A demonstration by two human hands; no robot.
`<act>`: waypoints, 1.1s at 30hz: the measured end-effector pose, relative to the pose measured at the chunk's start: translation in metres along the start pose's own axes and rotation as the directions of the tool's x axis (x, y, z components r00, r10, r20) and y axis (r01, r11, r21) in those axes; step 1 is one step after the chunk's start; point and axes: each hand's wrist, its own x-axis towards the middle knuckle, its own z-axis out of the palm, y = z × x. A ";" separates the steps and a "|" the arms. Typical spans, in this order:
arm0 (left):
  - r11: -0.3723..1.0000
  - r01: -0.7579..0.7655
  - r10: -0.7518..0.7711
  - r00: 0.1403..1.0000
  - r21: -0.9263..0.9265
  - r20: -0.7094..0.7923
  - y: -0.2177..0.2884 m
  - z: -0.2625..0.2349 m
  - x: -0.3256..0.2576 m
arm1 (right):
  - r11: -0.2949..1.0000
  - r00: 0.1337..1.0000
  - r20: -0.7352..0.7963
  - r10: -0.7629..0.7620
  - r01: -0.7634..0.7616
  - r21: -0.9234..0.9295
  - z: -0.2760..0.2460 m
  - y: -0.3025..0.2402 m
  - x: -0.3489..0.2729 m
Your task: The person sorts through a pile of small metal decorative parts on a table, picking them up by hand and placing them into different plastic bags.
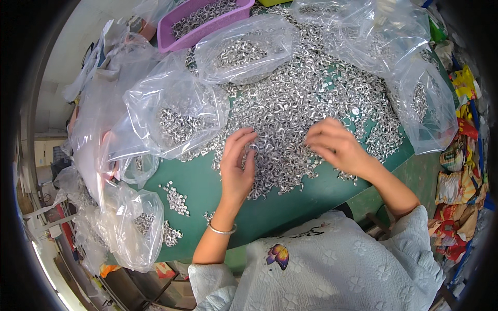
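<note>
Farthest left of the left hand, and nearer the person, a clear plastic bag (127,223) of silver metal pieces slumps at the tabletop's (295,207) left edge. Just right of it, a small cluster of pieces (177,199) lies on bare green surface, which gives open room below and left of that hand. A bigger clear bag (176,116) sits left of and beyond the left hand; farther beyond stands a purple plastic bin (205,23) of similar pieces.

The left hand (239,163) is half curled at the pile's near left side, thumb apart from the fingers; a small ring (254,147) shows by the thumb tip, whether gripped I cannot tell. The pile of ring-like metal pieces (285,127) spreads between and beyond both hands. The right hand (340,147) is loosely bent over its right side, fingertips blurred, so its hold cannot be told. Below and right of this hand runs the tabletop's bare near edge. Farther right are another clear bag (425,111) and colourful printed packets (459,186), their lettering too small to read.
</note>
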 end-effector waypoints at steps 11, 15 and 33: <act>0.992 0.123 -0.121 0.992 -0.039 0.042 0.012 0.009 0.007 | 0.907 0.982 -0.190 0.020 -0.098 -0.410 0.005 0.024 0.046; 0.961 -0.098 0.076 0.993 0.257 0.095 0.006 0.004 0.006 | 0.894 0.971 -0.236 0.027 -0.129 -0.428 0.006 0.012 0.043; 0.362 0.451 -0.537 0.816 -0.816 0.213 0.015 0.000 -0.001 | 0.500 0.821 0.078 0.566 -0.417 0.759 0.013 -0.009 0.039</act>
